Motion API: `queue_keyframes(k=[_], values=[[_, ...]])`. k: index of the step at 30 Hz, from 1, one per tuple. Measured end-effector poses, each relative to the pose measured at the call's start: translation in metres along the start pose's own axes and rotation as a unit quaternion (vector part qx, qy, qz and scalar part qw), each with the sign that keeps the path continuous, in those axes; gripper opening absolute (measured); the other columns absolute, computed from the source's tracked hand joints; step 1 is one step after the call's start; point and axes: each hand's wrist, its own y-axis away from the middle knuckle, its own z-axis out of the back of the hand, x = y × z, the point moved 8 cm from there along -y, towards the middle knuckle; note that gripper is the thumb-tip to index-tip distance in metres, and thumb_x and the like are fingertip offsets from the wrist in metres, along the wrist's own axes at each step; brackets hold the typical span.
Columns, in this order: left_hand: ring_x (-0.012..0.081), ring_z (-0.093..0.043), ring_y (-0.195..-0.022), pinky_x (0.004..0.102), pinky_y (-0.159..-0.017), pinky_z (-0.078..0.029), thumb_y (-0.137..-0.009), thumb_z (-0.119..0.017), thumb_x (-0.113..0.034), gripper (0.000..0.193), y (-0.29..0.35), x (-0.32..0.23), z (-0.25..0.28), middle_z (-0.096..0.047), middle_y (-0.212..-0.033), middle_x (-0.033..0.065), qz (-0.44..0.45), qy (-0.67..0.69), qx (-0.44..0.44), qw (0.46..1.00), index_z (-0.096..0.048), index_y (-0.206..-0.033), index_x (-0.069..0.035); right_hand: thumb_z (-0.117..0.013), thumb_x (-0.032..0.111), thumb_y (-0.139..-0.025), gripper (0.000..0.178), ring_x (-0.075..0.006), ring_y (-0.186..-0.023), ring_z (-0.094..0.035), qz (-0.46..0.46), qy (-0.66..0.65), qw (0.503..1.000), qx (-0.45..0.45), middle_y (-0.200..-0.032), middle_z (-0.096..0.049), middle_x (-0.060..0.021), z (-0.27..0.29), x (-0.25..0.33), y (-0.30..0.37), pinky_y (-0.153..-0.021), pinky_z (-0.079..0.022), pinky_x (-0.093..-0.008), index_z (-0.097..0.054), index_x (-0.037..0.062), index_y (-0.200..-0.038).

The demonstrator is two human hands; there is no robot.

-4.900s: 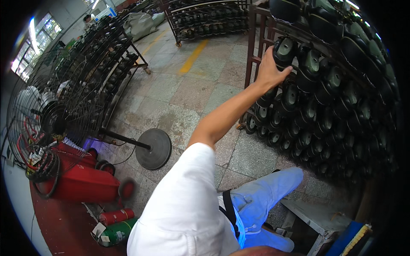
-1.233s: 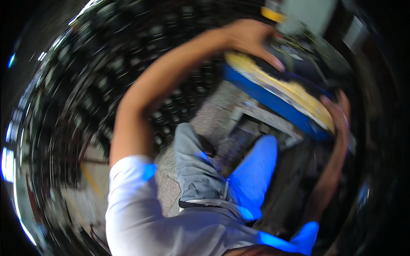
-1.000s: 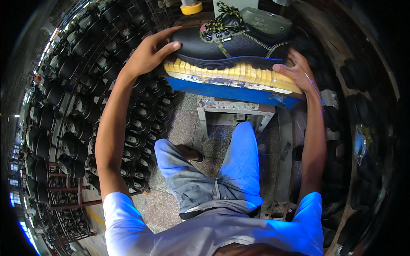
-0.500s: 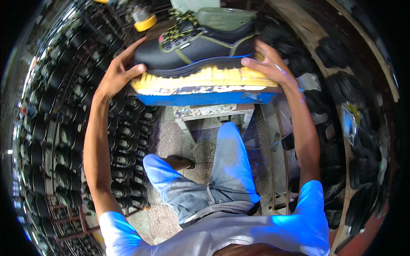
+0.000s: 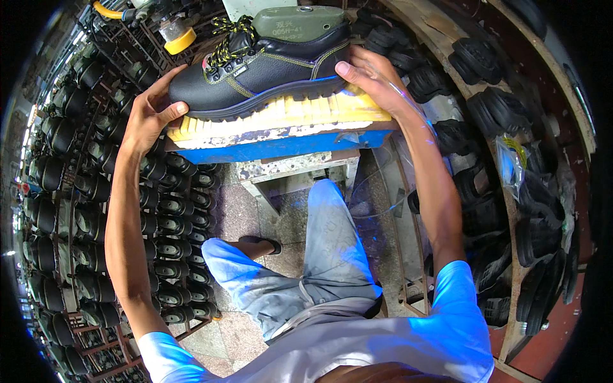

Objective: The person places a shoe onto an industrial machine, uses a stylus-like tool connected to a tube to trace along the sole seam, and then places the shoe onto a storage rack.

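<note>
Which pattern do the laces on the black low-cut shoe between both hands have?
Black-and-yellow flecked cord laces, seen best in the head view.

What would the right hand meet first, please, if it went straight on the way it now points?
Most likely the black shoe, at its heel end: the right hand points up and leftward toward it, apparently touching it. Depth behind the heel is unclear.
</note>
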Motion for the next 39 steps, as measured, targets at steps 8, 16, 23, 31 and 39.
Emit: queue_keyframes(k=[8,16,23,31,39], values=[[0.0153,-0.062,-0.11,0.0292,-0.088,-0.054,-0.083,-0.082,-0.017,0.076,0.001,-0.002,-0.002,-0.066,-0.128,0.0068,-0.037,-0.001,-0.014,0.999,-0.047,-0.149,-0.003,-0.072,0.043,-0.094,0.059,-0.0185,-0.113,-0.062,-0.007,0.054,0.998,-0.024,-0.122,-0.067,-0.014,0.002,0.001,0.001,-0.099,-0.049,-0.0331,-0.059,-0.0025,-0.129],[0.0129,-0.064,-0.101,0.0276,-0.084,-0.053,-0.086,-0.079,-0.015,0.074,-0.002,0.007,0.004,-0.068,-0.121,0.006,0.006,-0.035,0.007,0.999,-0.045,-0.15,-0.003,-0.07,0.044,-0.095,0.062,-0.0199,-0.112,-0.064,0.007,0.075,0.996,-0.053,-0.125,-0.066,-0.0163,0.0,0.003,0.01,-0.1,-0.049,-0.034,-0.055,-0.0027,-0.133],[0.0144,-0.061,-0.109,0.028,-0.095,-0.05,-0.093,-0.073,-0.015,0.063,0.036,-0.001,-0.014,-0.065,-0.127,0.012,-0.087,-0.027,-0.103,0.991,-0.047,-0.148,0.001,-0.034,0.031,-0.106,0.055,-0.0156,-0.082,-0.06,0.048,-0.075,0.917,-0.389,-0.094,-0.067,-0.0098,0.075,-0.051,0.087,-0.081,-0.045,-0.0267,-0.037,0.0015,-0.152],[0.0223,-0.061,-0.113,0.0338,-0.094,-0.05,-0.099,-0.059,-0.015,0.038,0.14,-0.07,-0.105,-0.062,-0.13,0.0166,-0.259,-0.185,-0.364,0.875,-0.058,-0.133,0.003,-0.058,0.025,-0.094,0.036,-0.0075,-0.06,-0.05,-0.393,-0.276,0.794,-0.373,-0.077,-0.057,0.0002,-0.014,-0.258,0.236,-0.054,-0.043,-0.022,-0.069,-0.0042,-0.112],[0.0238,-0.062,-0.095,0.0373,-0.087,-0.055,-0.078,-0.069,-0.011,0.03,0.169,-0.095,-0.229,-0.071,-0.107,0.0075,-0.491,-0.384,-0.24,0.744,-0.074,-0.108,-0.007,-0.048,0.02,-0.093,0.042,-0.0109,-0.064,-0.045,0.159,-0.003,0.971,-0.179,-0.074,-0.055,-0.0055,-0.039,0.098,0.157,-0.059,-0.034,-0.026,-0.07,-0.0112,-0.11]])
